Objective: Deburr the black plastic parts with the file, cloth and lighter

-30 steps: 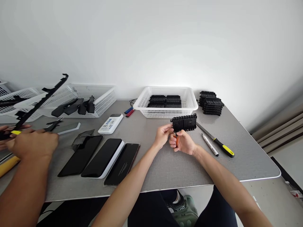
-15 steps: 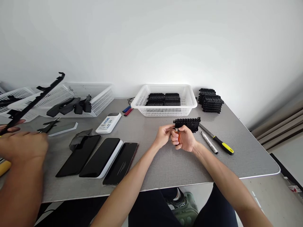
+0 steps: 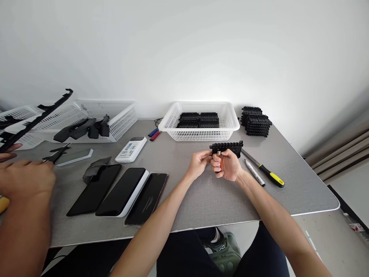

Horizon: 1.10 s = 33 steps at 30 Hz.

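My left hand [image 3: 198, 164] pinches the left end of a black ridged plastic piece [image 3: 235, 148], held up over the grey table. Wrapped in the fingers of my right hand [image 3: 230, 166] is an orange lighter [image 3: 221, 161], its metal top pointing up close in front of the black piece. No flame can be made out. To the right of my right hand lie a white marker [image 3: 255, 173] and a file with a black and yellow handle [image 3: 271, 176]. Behind my hands, a white basket [image 3: 198, 135] holds several similar black pieces.
Stacked black pieces [image 3: 257, 122] stand at the back right. Phones [image 3: 121, 192] and a white power bank [image 3: 131, 149] lie left. At far left, another person's hand [image 3: 31, 179] is near a long black strip [image 3: 37, 120] and more baskets [image 3: 123, 122].
The lighter in my right hand is now more upright and more of its orange body shows. At far left, the other person's hands and the long black strip have shifted slightly left.
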Each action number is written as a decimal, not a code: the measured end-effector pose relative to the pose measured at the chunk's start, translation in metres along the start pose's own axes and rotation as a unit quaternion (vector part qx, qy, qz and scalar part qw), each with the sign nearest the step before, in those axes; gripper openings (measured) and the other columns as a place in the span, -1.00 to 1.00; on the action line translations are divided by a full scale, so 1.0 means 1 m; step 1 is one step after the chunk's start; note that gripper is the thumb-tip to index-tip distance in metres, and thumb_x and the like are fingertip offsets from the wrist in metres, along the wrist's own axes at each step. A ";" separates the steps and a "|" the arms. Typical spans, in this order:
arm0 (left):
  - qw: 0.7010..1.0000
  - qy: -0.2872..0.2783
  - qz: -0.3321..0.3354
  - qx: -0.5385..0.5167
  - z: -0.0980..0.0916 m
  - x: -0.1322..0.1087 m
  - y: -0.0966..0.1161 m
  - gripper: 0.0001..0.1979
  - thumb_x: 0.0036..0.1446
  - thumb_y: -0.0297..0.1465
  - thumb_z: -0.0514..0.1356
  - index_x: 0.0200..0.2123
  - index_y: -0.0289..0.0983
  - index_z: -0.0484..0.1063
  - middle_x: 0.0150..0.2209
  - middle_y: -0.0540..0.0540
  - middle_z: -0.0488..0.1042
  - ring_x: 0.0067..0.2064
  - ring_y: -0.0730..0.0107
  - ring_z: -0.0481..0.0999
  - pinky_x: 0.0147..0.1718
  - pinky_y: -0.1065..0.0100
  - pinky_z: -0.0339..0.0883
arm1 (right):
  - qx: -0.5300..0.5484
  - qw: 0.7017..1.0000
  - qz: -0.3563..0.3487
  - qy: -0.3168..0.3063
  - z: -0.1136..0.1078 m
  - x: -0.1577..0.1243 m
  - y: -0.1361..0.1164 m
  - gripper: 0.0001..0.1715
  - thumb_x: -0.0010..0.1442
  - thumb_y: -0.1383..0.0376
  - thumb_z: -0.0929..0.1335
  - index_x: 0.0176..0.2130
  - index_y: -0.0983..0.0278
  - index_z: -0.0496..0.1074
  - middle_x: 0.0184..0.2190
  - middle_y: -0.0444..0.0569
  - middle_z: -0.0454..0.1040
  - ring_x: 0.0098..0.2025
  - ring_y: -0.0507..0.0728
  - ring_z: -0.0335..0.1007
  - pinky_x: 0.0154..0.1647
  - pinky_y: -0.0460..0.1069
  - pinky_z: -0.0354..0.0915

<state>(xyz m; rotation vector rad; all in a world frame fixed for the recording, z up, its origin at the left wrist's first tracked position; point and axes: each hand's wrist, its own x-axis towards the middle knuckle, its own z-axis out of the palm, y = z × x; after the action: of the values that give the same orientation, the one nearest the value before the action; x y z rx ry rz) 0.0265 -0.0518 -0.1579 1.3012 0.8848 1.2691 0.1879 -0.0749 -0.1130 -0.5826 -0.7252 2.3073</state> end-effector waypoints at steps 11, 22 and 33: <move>0.999 0.023 -0.006 -0.039 -0.011 0.005 -0.002 -0.50 -0.09 -0.14 0.44 -0.15 -0.37 0.59 -0.21 -0.22 0.65 -0.21 0.09 0.65 -0.14 -0.05 0.58 | 0.058 0.997 -0.040 0.010 -0.016 -0.012 -0.021 -0.67 -0.02 0.13 0.25 -0.47 0.18 -0.06 -0.55 -0.20 -0.05 -0.54 0.00 -0.16 -0.63 -0.15 -0.21; 0.998 0.039 -0.001 -0.042 -0.014 0.007 -0.004 -0.49 -0.09 -0.16 0.45 -0.14 -0.39 0.59 -0.22 -0.23 0.65 -0.23 0.12 0.64 -0.15 -0.06 0.59 | 0.086 0.993 -0.076 0.022 -0.022 -0.023 -0.034 -0.65 -0.05 0.15 0.26 -0.46 0.17 -0.09 -0.54 -0.21 -0.07 -0.53 0.00 -0.17 -0.61 -0.14 -0.21; 1.000 0.003 0.005 0.007 -0.002 0.004 -0.003 -0.52 0.00 -0.15 0.37 -0.10 -0.37 0.58 -0.17 -0.22 0.66 -0.22 0.11 0.66 -0.15 0.02 0.57 | 0.034 0.999 0.009 0.011 -0.011 -0.003 -0.011 -0.71 -0.01 0.11 0.22 -0.46 0.18 -0.04 -0.55 -0.20 -0.03 -0.55 0.00 -0.14 -0.63 -0.15 -0.25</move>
<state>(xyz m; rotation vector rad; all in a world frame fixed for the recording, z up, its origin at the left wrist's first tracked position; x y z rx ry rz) 0.0254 -0.0471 -0.1606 1.3148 0.8942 1.2767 0.2011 -0.0666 -0.1139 -0.5848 -0.6318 2.3296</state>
